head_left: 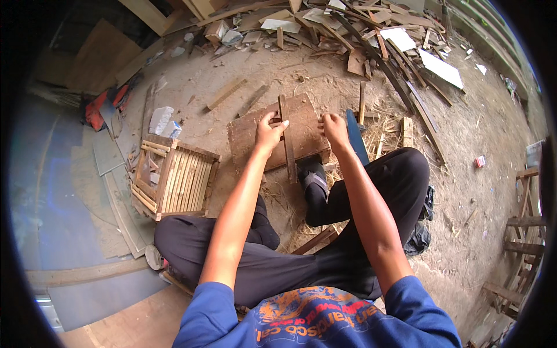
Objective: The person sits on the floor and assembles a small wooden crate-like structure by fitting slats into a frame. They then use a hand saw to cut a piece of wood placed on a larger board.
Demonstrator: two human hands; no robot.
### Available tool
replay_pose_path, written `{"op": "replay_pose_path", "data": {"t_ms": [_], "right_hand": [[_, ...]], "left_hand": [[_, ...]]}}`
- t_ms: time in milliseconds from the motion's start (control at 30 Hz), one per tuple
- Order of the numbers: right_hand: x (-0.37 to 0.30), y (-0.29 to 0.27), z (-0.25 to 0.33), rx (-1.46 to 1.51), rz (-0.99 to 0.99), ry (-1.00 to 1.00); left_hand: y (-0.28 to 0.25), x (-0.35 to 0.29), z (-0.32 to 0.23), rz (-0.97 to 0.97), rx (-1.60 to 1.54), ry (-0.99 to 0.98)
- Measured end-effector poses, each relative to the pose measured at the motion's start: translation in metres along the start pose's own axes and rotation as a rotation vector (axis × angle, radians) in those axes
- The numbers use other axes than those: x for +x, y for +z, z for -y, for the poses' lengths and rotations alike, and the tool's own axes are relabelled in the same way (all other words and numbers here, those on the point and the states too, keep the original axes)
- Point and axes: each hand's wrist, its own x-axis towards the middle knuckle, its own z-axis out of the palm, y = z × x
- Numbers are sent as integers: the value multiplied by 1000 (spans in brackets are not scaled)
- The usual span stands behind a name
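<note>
With left fingers [266,118] closed around a narrow dark-brown wooden strip [289,153], holding it over a brown rectangular wooden board [305,119] beneath them. With right fingers [328,119] curled near the board's right edge, impossible to say whether gripping anything, and with a long flat blue piece [356,138] just right of them.

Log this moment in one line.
Left hand: holding wooden strip | Strip: across wooden board | Right hand: near board's right edge, grip unclear

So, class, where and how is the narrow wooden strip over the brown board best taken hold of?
Probably by its far half, coming from the left, where the left hand has it: the narrow wooden strip looks slim enough to pinch across its width, and it points forward, so its long edges face sideways.
</note>
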Motion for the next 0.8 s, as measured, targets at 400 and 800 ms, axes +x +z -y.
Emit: {"op": "replay_pose_path", "data": {"t_ms": [400,800], "right_hand": [[-51,-48,107,-83,-160,-416],[5,-208,51,-551,-434,-365]], "left_hand": [[30,12,-14,129,715,464],[43,5,-182,561,664,546]]}}
